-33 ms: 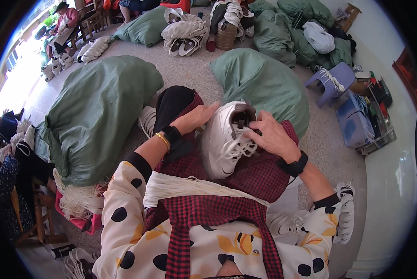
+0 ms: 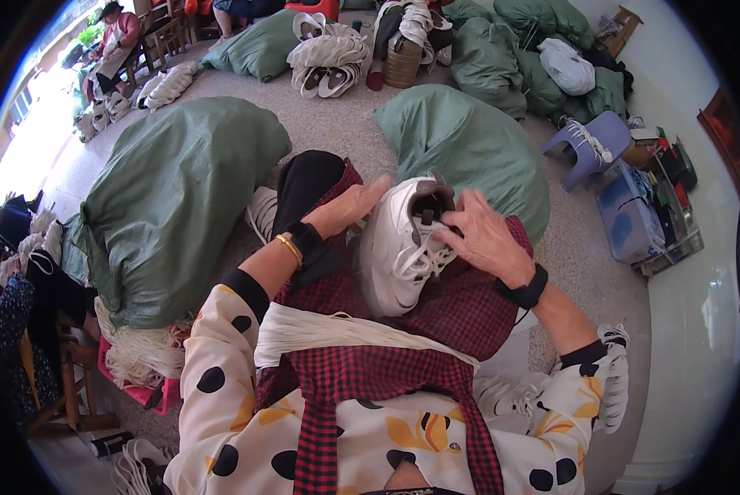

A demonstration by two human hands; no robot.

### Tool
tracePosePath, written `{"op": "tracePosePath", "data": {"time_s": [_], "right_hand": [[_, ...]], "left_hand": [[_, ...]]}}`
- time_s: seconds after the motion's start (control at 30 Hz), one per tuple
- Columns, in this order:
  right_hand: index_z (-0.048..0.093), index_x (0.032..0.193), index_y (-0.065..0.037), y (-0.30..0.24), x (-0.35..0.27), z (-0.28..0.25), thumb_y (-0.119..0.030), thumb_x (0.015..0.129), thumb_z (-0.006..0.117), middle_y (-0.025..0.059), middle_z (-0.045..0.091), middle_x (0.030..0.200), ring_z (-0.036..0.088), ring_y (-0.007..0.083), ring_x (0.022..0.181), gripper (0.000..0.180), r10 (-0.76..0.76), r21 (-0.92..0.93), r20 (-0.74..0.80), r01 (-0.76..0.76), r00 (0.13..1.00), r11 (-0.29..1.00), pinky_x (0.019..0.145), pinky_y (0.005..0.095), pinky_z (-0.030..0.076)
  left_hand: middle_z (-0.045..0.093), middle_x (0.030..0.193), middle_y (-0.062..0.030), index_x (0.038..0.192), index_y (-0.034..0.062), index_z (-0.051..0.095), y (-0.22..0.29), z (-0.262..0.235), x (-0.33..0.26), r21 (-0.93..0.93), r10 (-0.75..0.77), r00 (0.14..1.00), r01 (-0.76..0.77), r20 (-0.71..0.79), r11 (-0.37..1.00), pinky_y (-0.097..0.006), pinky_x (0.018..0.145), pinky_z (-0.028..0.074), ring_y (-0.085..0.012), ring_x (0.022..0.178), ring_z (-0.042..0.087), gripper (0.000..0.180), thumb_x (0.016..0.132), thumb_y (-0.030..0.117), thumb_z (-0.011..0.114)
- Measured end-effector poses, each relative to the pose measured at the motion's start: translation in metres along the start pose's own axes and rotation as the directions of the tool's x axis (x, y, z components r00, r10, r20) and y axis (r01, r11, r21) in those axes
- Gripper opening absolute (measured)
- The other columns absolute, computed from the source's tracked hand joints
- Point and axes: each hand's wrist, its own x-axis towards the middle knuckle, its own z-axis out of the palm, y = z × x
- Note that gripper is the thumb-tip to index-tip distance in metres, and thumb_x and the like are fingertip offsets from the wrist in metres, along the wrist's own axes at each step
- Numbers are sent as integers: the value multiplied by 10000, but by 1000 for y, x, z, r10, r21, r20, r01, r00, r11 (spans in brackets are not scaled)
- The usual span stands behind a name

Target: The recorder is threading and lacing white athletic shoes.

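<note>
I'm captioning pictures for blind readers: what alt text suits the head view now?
A person's right hand is at the opening of a white shoe resting on their checked apron, the left hand open beside it. Bundled white laces lie nearer the body; large green sacks rest beyond.

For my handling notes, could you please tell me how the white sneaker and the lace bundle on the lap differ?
The white sneaker is bulky and dark-lined; the lace bundle is a mass of thin strands. The white sneaker points its toe down the picture; the lace bundle runs sideways. Both look whitish and rest over checked cloth.
</note>
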Motion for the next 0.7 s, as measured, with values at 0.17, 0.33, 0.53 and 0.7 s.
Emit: {"op": "tracePosePath", "data": {"time_s": [0.17,0.33,0.53,0.7], "right_hand": [[665,848,-60,-28,14,-10,-217,736,770,133,522,980,529,297,963,220,-187,-287,-54,164,981,944,781,408,473],[621,929,-11,-41,3,-11,-183,729,769,137,577,942,550,301,973,303,-172,-243,25,172,985,955,813,405,497],[614,1057,23,-44,-12,11,-118,689,765,151,645,969,645,338,929,422,-15,-327,79,40,997,944,696,424,559],[590,1021,120,-5,2,10,-34,657,663,312,639,1060,640,375,1070,402,87,-35,460,-80,884,996,787,447,558]], "left_hand": [[625,1240,-179,1312,1,597,9,0,-9,-221,-139,990,135,-3,966,-478,913,518,-307,1148,579,877,934,759,371],[654,1121,-130,1225,-18,654,16,10,-6,-211,-152,980,123,-127,970,-411,816,513,-227,1013,596,740,902,646,602],[693,967,-77,1091,7,738,34,19,-3,-143,-156,964,126,-216,982,-327,690,490,-162,846,611,574,898,544,675],[706,848,-83,1011,-14,765,37,30,1,70,8,976,7,-217,998,-298,661,494,-144,741,621,480,919,446,665]]}}
